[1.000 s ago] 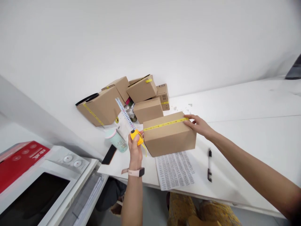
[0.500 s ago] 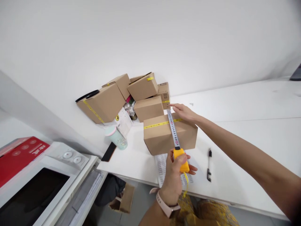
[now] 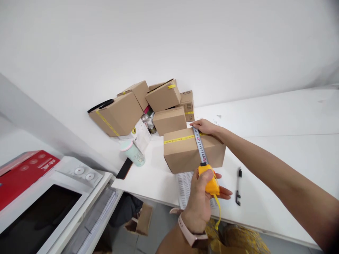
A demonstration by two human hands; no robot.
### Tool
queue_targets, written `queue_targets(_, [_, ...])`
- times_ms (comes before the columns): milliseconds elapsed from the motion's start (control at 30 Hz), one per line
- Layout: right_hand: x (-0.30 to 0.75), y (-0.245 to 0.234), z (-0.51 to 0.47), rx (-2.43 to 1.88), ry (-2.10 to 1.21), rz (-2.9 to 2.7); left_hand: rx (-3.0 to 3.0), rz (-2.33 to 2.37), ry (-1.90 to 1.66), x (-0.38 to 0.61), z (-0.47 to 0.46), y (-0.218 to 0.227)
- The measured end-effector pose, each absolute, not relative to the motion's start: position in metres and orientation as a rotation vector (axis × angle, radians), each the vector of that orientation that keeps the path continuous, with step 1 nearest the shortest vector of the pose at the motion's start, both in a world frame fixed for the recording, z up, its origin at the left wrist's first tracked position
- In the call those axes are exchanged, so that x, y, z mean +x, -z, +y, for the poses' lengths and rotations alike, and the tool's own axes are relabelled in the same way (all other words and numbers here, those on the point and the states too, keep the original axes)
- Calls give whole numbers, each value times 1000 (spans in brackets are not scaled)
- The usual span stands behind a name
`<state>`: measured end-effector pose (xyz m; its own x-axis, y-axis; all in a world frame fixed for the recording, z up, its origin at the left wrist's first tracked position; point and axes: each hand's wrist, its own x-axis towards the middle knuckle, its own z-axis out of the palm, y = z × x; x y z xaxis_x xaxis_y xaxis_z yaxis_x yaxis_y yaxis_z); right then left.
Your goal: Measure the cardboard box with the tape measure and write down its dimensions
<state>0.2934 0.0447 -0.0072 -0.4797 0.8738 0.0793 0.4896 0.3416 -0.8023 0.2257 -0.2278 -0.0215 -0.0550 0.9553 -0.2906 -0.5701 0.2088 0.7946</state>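
On the white table point(image 3: 278, 155), near its front edge: closed cardboard box point(image 3: 182, 157), plain brown corrugated, rectangular, sealed by a yellow strip along the top. Contents not visible. It sits on a printed sheet point(image 3: 185, 188) of dense small rows.

Tape measure point(image 3: 210, 180): yellow case, rounded, with a yellow loop hanging below. Left hand point(image 3: 200, 199) is curled tight round it at the box's near side. The white numbered blade point(image 3: 200, 146) runs flat across the box top, front to back. Right hand point(image 3: 205, 126) has its fingers pressed together, pinning the blade's end at the far top edge. Pink-strapped watch point(image 3: 191, 235) on the left wrist.

Right of the box: black-and-white pen point(image 3: 238, 187), apart from the sheet. Left: mint lidded cup point(image 3: 132, 152), contents not visible, and a dark flat phone point(image 3: 124, 168) at the table edge.

Behind, against the wall: pile of cardboard boxes point(image 3: 124, 113), all shut, some with yellow tape, a few small bottles wedged between them.

Far left: white machine point(image 3: 79, 176) with a red panel and dark glass.
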Motion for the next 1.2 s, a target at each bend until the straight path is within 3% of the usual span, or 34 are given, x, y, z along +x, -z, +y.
queue_targets(1200, [284, 4, 50, -1278, -1112, -1951, 531, 899, -1339, 238, -233, 29])
